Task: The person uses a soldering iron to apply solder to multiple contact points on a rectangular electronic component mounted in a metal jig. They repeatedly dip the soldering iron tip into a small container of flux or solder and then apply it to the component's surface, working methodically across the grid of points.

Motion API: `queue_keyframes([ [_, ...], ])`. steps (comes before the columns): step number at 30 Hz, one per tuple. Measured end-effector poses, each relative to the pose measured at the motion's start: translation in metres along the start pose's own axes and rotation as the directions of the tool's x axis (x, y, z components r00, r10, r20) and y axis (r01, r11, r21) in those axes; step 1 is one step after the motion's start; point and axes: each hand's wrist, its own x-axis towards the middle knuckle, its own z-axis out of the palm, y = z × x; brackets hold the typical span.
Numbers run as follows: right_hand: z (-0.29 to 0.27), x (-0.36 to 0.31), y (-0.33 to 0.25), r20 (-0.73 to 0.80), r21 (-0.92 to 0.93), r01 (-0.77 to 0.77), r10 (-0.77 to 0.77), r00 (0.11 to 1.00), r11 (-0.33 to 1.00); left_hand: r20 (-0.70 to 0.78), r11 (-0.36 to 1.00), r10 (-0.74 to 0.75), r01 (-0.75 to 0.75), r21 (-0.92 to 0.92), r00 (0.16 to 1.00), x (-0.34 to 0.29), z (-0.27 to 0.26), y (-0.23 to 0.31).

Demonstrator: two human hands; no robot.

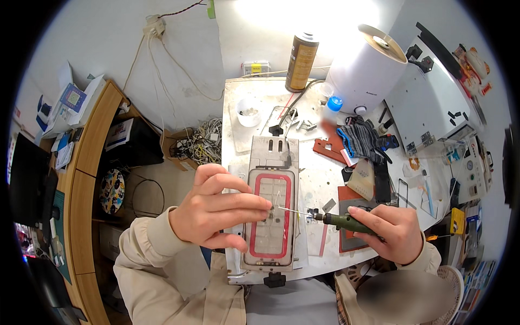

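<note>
A flat metal fixture [271,149] with a red-bordered, phone-sized panel [286,216] lies lengthwise at the table's front. My left hand [216,208] is over the panel's left side, fingers stretched and apart. Its fingertips reach the panel's middle, near small dark spots; whether they press on it I cannot tell. My right hand [390,230] is closed around a green pen-shaped rotary tool [346,222]. From the tool's nose a thin metal rod [295,211] points left, its end over the panel close to my left fingertips.
Behind the fixture stand a white cup [249,112], a spray can [302,62], a blue-capped bottle [331,108] and a white humidifier-like cylinder [352,76]. Grey gloves [363,141] and a brown pad [346,197] lie to the right. A cable [300,100] runs to the fixture's far end.
</note>
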Motion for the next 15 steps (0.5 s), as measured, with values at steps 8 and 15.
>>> queue_keyframes([
  [8,-0.001,-0.002,-0.002,0.037,0.041,0.018,-0.019,0.999,0.999,0.032,1.000,-0.002,0.002,0.030,0.999,0.006,-0.006,0.004],
  [15,-0.005,-0.006,-0.002,-0.013,0.066,-0.030,0.031,0.999,0.997,-0.055,0.993,-0.121,0.121,0.006,0.991,0.031,-0.010,0.024],
])
